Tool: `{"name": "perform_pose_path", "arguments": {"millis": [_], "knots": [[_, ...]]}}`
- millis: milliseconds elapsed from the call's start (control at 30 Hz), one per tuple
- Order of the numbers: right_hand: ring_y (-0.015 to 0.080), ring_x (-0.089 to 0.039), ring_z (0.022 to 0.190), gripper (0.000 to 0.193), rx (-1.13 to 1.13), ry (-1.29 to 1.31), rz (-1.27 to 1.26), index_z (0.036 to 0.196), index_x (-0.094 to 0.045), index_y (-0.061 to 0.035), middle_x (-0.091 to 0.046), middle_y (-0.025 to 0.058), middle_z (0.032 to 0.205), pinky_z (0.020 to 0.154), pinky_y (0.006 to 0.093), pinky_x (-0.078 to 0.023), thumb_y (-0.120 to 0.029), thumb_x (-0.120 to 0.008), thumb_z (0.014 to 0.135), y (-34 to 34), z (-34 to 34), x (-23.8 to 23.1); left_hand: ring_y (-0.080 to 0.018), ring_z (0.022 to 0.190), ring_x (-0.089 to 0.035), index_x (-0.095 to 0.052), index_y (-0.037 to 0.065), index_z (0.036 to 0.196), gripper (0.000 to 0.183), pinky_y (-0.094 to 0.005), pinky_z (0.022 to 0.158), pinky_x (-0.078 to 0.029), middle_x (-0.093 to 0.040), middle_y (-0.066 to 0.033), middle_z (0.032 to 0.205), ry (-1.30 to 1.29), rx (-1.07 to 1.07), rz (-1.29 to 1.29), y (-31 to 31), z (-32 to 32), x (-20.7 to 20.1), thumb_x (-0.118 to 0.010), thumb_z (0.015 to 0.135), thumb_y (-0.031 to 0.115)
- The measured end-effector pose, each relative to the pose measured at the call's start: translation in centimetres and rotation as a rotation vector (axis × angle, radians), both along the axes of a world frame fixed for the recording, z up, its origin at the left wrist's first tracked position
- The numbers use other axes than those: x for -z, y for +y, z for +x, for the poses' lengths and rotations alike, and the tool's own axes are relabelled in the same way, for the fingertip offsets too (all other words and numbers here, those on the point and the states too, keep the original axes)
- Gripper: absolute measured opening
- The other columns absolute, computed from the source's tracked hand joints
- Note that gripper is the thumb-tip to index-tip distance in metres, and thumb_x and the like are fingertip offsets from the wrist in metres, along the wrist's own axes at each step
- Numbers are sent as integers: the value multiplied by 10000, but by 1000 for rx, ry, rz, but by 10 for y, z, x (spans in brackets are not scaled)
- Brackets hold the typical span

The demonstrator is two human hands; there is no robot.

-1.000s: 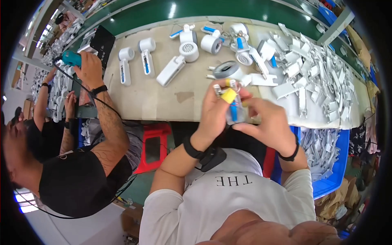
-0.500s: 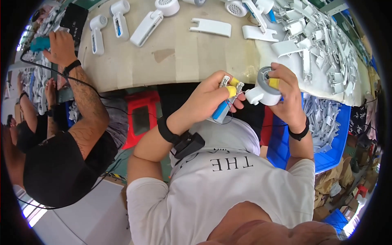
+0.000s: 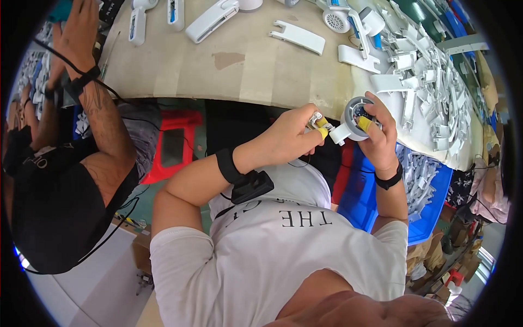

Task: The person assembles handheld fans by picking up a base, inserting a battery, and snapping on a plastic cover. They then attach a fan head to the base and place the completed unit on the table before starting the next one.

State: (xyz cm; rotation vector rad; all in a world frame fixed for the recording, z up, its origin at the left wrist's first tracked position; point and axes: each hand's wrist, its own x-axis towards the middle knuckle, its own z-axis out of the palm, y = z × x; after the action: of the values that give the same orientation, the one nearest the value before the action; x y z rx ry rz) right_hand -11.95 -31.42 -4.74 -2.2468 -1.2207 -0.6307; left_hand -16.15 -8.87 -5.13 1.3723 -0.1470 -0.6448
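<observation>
My left hand [image 3: 286, 136] is closed around a small white plastic handle [image 3: 315, 117], mostly hidden by the fingers. My right hand [image 3: 382, 136] grips a round fan head [image 3: 347, 115] with a grey rim and open back, where small inner parts show. The white neck [image 3: 341, 134] of the fan head points toward the handle end, very close to it; whether they touch I cannot tell. Yellow wraps cover some fingertips of both hands. Both hands are held just off the near table edge, above my lap.
A white cover [image 3: 297, 37] and fan handles [image 3: 212, 20] lie on the table [image 3: 245, 82]. White plastic parts [image 3: 430, 92] are heaped at the right. Below stands a blue bin [image 3: 422, 231] of parts. A red stool [image 3: 194, 121] and a co-worker's hand [image 3: 79, 41] are at left.
The handle has turned in my left hand, so its blue cell no longer shows. Handle end and fan neck are closer together. The head view has shifted; the co-worker's hand appears higher.
</observation>
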Motion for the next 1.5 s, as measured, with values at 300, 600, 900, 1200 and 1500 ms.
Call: {"name": "perform_pose_path", "arguments": {"millis": [300, 600, 900, 1200, 1500], "knots": [[306, -535, 1060, 638, -10, 703, 111, 1191, -455, -58, -507, 121, 1127, 882, 346, -447, -19, -749, 626, 1, -5, -26, -134, 590, -546, -506, 5, 915, 253, -276, 561, -439, -568, -88, 685, -407, 14, 349, 7, 10, 11, -605, 702, 98], [277, -541, 978, 502, -130, 930, -102, 1173, -550, -83, -512, 133, 1094, 827, 327, -434, -191, -724, 714, 5, 10, -59, -333, 634, -592, -469, -3, 910, 278, -374, 560, -453, -565, -196, 682, -401, 125, 362, -6, 5, 12, -605, 710, 133], [307, -560, 895, 491, -129, 940, -58, 1170, -528, -66, -533, 137, 1021, 769, 345, -460, -261, -703, 754, -7, -11, -43, -139, 637, -580, -463, 7, 942, 198, -271, 579, -459, -595, -87, 758, -234, 301, 307, -10, -13, 2, -546, 872, 173], [296, -534, 1023, 193, 412, 2, -229, 967, -591, -91, -577, 72, 1117, 841, 385, -457, -109, -579, 776, -116, 51, -52, -237, 847, -613, -506, -30, 1080, 323, -348, 778, -481, -625, -162, 932, -9, -90, -333, 9, 19, -14, -497, 903, 240], [306, -427, 1196, 365, 129, -26, -776, 1039, -584, -148, -474, 63, 1282, 969, 391, -386, -58, -578, 686, -140, 53, -53, -158, 889, -605, -523, -4, 1151, 322, -254, 666, -505, -597, -144, 1110, -13, -236, -413, 14, 68, -8, -528, 892, 187]]}}
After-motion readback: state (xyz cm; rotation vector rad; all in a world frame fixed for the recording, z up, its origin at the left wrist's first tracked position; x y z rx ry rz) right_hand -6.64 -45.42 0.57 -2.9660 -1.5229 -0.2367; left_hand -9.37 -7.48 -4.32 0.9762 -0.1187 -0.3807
